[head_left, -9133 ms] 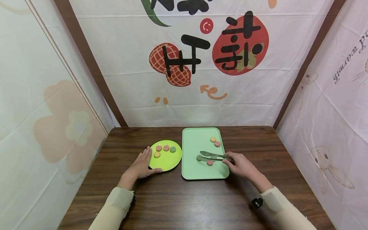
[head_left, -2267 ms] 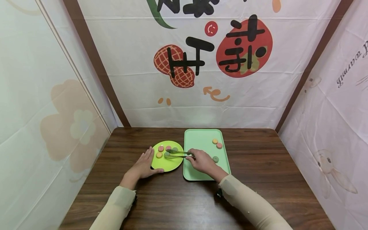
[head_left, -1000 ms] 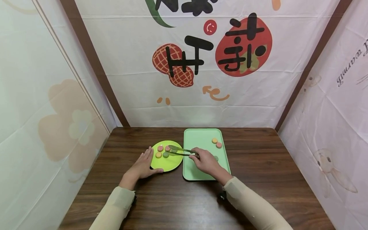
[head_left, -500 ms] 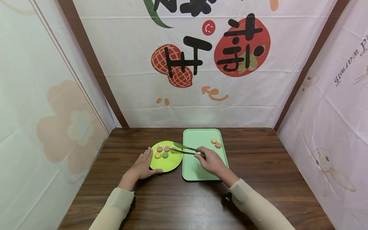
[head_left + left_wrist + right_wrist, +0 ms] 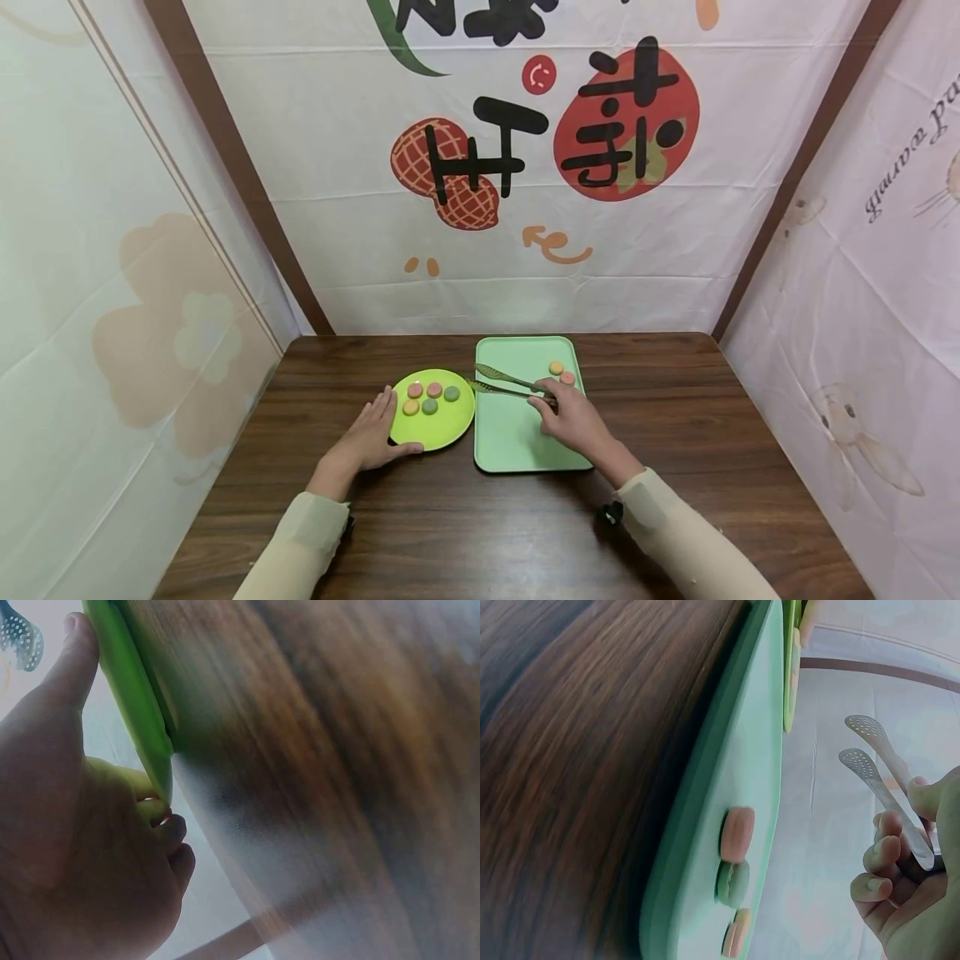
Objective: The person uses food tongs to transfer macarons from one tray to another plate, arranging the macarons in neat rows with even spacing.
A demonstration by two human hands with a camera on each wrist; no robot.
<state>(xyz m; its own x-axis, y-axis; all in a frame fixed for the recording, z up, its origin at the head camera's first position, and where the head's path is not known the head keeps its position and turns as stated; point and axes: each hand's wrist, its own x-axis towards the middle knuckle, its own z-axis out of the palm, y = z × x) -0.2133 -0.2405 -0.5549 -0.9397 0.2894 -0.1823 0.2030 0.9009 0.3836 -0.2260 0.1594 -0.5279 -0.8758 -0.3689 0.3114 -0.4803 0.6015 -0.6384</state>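
My right hand (image 5: 576, 421) grips metal tongs (image 5: 510, 381) above the green tray (image 5: 502, 442). The perforated tips stand apart with nothing between them, also in the right wrist view. At the left, my left hand (image 5: 367, 433) rests against the lime plate (image 5: 431, 435), fingers extended along its rim and thumb at the near edge. Pink, green and yellow macarons (image 5: 429, 407) sit on the plate in two rows. A yellow macaron (image 5: 556, 367) and a pink macaron (image 5: 567, 378) lie at the tray's far right. Another pink macaron (image 5: 739, 834) and a green macaron (image 5: 733, 883) are hidden by my right hand in the head view.
Plate and tray stand side by side on a dark wooden table (image 5: 465, 533). A printed white cloth (image 5: 360, 292) hangs behind the table's far edge, with more cloth at both sides.
The tongs have let go of a green macaron, which now lies on the plate beside the yellow one. My right hand has drawn back rightward over the tray; the left stays put.
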